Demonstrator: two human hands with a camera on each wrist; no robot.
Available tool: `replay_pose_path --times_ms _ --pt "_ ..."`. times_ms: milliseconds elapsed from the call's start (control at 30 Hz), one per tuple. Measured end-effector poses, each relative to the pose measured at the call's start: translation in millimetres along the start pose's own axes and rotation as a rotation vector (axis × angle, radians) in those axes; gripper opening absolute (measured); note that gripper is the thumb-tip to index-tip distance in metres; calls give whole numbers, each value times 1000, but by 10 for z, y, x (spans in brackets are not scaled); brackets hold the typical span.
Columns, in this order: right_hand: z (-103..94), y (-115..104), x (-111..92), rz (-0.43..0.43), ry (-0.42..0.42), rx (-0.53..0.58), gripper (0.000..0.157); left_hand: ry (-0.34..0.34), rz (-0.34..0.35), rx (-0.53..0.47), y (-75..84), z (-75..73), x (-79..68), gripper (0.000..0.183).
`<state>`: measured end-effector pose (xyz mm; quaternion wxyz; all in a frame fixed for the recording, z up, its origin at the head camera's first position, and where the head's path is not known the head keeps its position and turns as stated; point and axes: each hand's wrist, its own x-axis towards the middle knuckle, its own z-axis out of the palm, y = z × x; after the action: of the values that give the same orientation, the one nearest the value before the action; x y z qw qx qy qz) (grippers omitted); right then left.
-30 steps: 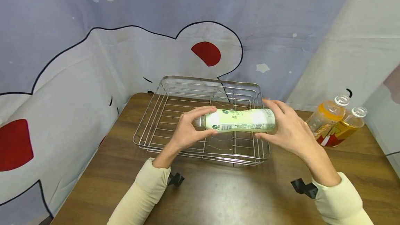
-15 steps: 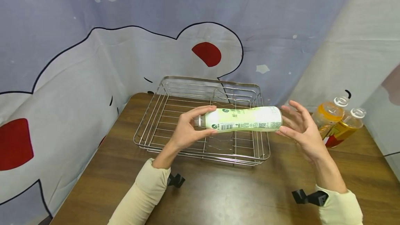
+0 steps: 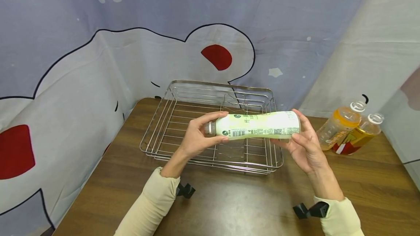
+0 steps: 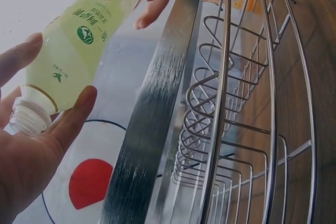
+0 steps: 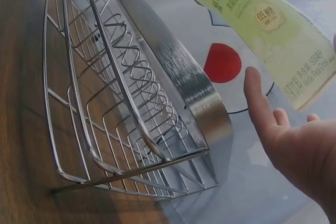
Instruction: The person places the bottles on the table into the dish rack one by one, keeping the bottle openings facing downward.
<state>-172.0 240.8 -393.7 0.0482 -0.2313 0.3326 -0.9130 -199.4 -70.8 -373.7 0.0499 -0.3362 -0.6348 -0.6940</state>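
Observation:
A plastic drink bottle (image 3: 259, 125) with a pale green label lies level in the air above a wire rack (image 3: 183, 128). Its clear neck (image 4: 29, 116) points left, and the label reads "Milk Tea" near the base in the right wrist view. My left hand (image 3: 200, 132) grips the neck end, thumb on the near side and fingers on the far side. Around the base end curls my right hand (image 3: 305, 143), its thumb near the bottom edge and fingers partly hidden behind the bottle.
To the right stand two clear bottles, one with an orange band (image 3: 344, 117) and one with a red and yellow label (image 3: 356, 137). Both are on the wooden table (image 3: 229, 207). A printed cloth (image 3: 147, 61) hangs close behind the rack.
My right hand came off the bottle's base to the right, then turned and closed back round it from lower down. The left hand has kept its grip, and the bottle stayed nearly in place.

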Motion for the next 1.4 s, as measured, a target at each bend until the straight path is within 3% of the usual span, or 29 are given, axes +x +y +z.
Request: replay_pose_path --times_ms 567,1033,1200,1400 --pt "33 -9 36 -40 -30 -64 52 -7 -53 -59 -46 -2 -28 60" --pt "86 -52 55 -21 26 -134 51 -21 -46 -63 -41 -32 -26 63" --pt "85 -77 74 -31 32 -147 51 -31 -12 -61 -25 -82 -16 69" --pt "82 -157 81 -46 61 -181 49 5 -2 -27 -30 -226 -36 70"
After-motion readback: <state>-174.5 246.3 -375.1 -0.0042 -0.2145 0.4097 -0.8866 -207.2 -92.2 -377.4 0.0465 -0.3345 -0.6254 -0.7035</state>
